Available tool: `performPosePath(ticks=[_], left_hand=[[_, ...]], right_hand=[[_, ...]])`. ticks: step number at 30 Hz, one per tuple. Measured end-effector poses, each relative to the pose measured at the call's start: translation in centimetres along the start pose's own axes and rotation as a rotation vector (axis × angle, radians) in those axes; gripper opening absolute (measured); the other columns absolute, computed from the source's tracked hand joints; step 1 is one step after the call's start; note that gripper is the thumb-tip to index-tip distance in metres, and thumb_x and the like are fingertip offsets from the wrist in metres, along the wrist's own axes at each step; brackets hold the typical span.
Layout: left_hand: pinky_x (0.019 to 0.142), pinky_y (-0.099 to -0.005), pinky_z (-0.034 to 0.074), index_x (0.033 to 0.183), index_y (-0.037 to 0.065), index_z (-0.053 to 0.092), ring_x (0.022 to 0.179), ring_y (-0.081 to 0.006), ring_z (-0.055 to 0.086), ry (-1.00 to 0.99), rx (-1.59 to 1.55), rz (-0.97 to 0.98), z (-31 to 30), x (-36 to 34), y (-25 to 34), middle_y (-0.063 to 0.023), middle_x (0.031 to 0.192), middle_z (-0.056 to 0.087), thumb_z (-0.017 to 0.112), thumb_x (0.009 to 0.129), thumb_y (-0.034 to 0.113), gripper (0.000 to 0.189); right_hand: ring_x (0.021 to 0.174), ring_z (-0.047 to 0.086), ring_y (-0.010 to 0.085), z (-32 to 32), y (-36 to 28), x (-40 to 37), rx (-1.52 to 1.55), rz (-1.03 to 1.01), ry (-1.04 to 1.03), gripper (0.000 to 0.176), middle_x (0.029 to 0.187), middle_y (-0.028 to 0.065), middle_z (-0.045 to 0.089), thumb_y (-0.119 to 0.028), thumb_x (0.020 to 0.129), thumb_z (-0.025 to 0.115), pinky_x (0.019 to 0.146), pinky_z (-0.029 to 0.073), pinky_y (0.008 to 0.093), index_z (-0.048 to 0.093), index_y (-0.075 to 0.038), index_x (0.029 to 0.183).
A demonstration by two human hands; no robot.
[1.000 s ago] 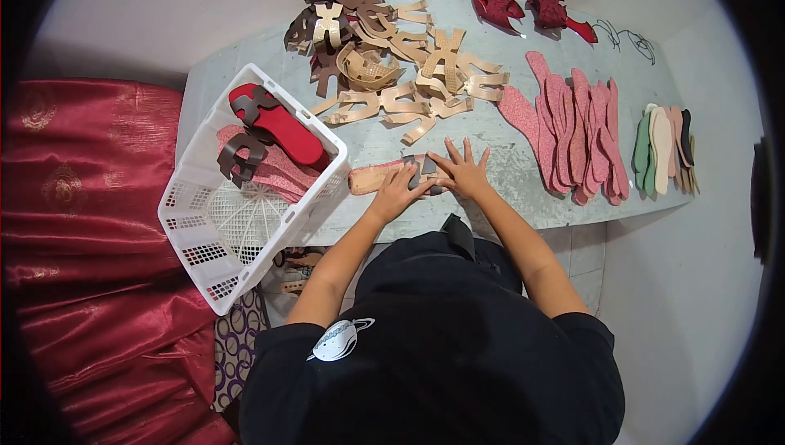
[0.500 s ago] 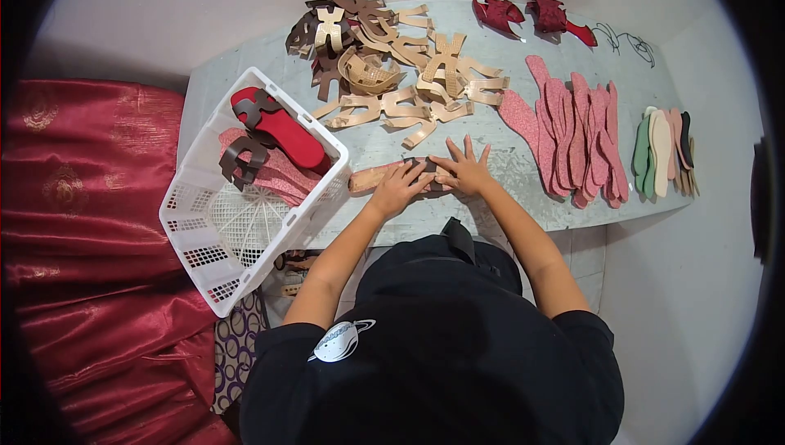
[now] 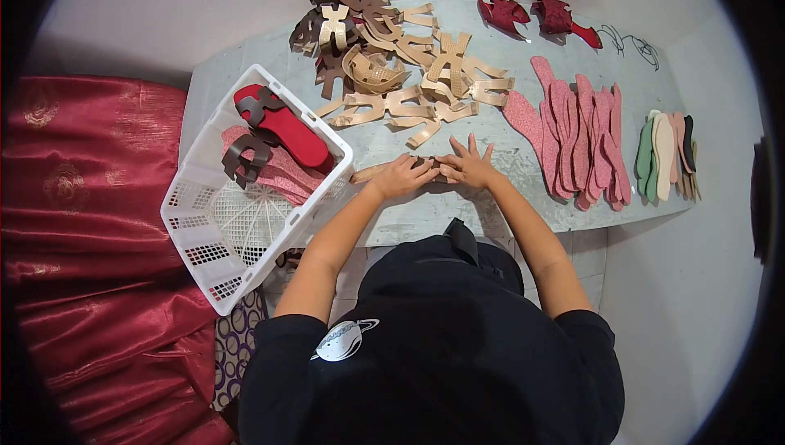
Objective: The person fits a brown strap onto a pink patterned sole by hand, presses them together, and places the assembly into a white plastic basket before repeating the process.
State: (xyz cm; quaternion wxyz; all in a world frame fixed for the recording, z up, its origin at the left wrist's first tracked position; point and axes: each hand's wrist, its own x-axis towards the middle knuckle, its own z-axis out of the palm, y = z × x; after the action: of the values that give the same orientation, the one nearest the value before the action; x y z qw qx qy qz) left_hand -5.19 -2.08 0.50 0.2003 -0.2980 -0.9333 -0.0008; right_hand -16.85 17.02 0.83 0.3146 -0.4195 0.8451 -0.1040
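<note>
Both hands are at a long, tan piece that looks like a shoe last (image 3: 370, 173), with a dark brown strap (image 3: 423, 162) across it, over the table's near side. My left hand (image 3: 401, 177) bends its fingers over the last and the strap's left part. My right hand (image 3: 472, 168) grips the strap's right part with its thumb and lower fingers, while other fingers point up and apart. Most of the last is hidden under the hands. To the left, a red sandal (image 3: 294, 138) with a dark brown strap lies in a white plastic basket (image 3: 339, 155) on pink insoles (image 3: 282, 179).
Beige and brown strap pieces (image 3: 384, 101) lie heaped behind the hands. Pink insoles (image 3: 576, 146) are piled to the right, beside green, cream and black soles (image 3: 661, 155). Dark red uppers (image 3: 556, 15) and a thin cord (image 3: 634, 44) lie at the back. Red cloth (image 3: 90, 240) hangs at left.
The last has been tipped, so less of its tan face shows. My right hand has shifted slightly right, and both hands' fingers are more bent around the strap.
</note>
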Motion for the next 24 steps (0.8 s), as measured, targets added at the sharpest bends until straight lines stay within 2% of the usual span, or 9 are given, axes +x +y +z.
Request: performPosePath(ticks=[3, 5, 9, 11, 17, 18, 20, 24], left_hand=[[0.068, -0.0300, 0.044, 0.113, 0.014, 0.050, 0.074, -0.0183, 0.053, 0.006, -0.016, 0.049, 0.0, 0.0, -0.4, -0.0043, 0.101, 0.055, 0.051, 0.074, 0.020, 0.040], [0.069, -0.0297, 0.044, 0.118, 0.014, 0.048, 0.077, -0.0174, 0.054, -0.076, 0.068, 0.109, -0.1, -0.1, -0.5, -0.0044, 0.108, 0.054, 0.051, 0.073, 0.020, 0.046], [0.068, -0.0290, 0.044, 0.118, 0.014, 0.048, 0.076, -0.0167, 0.054, -0.057, 0.058, 0.094, 0.1, 0.1, -0.6, -0.0039, 0.108, 0.054, 0.051, 0.073, 0.019, 0.045], [0.063, -0.0278, 0.043, 0.109, 0.014, 0.049, 0.067, -0.0160, 0.053, -0.001, 0.076, 0.112, 0.2, 0.3, -0.7, -0.0032, 0.097, 0.054, 0.051, 0.073, 0.019, 0.037], [0.061, -0.0285, 0.042, 0.097, 0.014, 0.050, 0.061, -0.0150, 0.053, 0.011, 0.027, 0.100, 0.2, 1.2, -1.1, -0.0023, 0.089, 0.053, 0.051, 0.072, 0.020, 0.026], [0.061, -0.0285, 0.042, 0.097, 0.014, 0.050, 0.061, -0.0150, 0.053, 0.013, 0.029, 0.103, 0.0, 1.3, -1.1, -0.0023, 0.089, 0.053, 0.051, 0.072, 0.020, 0.026], [0.063, -0.0281, 0.043, 0.101, 0.013, 0.052, 0.067, -0.0134, 0.054, -0.112, 0.029, 0.085, -0.1, 1.2, -0.9, -0.0022, 0.098, 0.055, 0.051, 0.073, 0.018, 0.029], [0.064, -0.0287, 0.043, 0.098, 0.012, 0.053, 0.067, -0.0137, 0.054, -0.109, 0.053, 0.063, 0.5, 1.0, -0.8, -0.0009, 0.096, 0.055, 0.051, 0.072, 0.018, 0.027]], right_hand=[[0.128, -0.006, 0.0436, 0.3, 0.3, 0.1, 0.001, -0.009, 0.010, 0.050, 0.144, 0.0073, 0.011, -0.062, 0.080, 0.034, 0.085, -0.009, 0.0724, 0.043, -0.037, 0.122], [0.128, -0.006, 0.0436, 0.4, 0.1, -0.1, 0.006, -0.011, 0.017, 0.050, 0.144, 0.0071, 0.010, -0.062, 0.080, 0.034, 0.085, -0.009, 0.0724, 0.043, -0.038, 0.122], [0.129, -0.006, 0.0430, 0.5, 0.2, -0.1, 0.034, 0.009, 0.024, 0.049, 0.144, 0.0061, 0.010, -0.061, 0.081, 0.032, 0.086, -0.009, 0.0718, 0.042, -0.038, 0.123], [0.129, -0.006, 0.0427, 0.6, 0.0, 0.0, 0.050, 0.016, 0.026, 0.048, 0.144, 0.0057, 0.010, -0.061, 0.082, 0.032, 0.086, -0.009, 0.0716, 0.042, -0.038, 0.123], [0.129, -0.007, 0.0416, 0.6, 0.1, 0.0, 0.128, 0.041, 0.035, 0.045, 0.144, 0.0048, 0.012, -0.058, 0.084, 0.029, 0.087, -0.011, 0.0704, 0.044, -0.038, 0.121], [0.129, -0.007, 0.0414, 0.7, 0.1, 0.0, 0.121, 0.039, 0.048, 0.044, 0.144, 0.0045, 0.012, -0.057, 0.084, 0.029, 0.087, -0.011, 0.0703, 0.045, -0.038, 0.121], [0.129, -0.008, 0.0412, 1.0, 0.2, 0.1, 0.112, 0.036, 0.071, 0.043, 0.143, 0.0041, 0.013, -0.056, 0.085, 0.029, 0.087, -0.012, 0.0702, 0.046, -0.038, 0.120], [0.129, -0.009, 0.0410, 1.3, 0.0, 0.0, 0.159, 0.035, 0.115, 0.041, 0.143, 0.0035, 0.014, -0.053, 0.085, 0.030, 0.087, -0.012, 0.0704, 0.047, -0.038, 0.119]])
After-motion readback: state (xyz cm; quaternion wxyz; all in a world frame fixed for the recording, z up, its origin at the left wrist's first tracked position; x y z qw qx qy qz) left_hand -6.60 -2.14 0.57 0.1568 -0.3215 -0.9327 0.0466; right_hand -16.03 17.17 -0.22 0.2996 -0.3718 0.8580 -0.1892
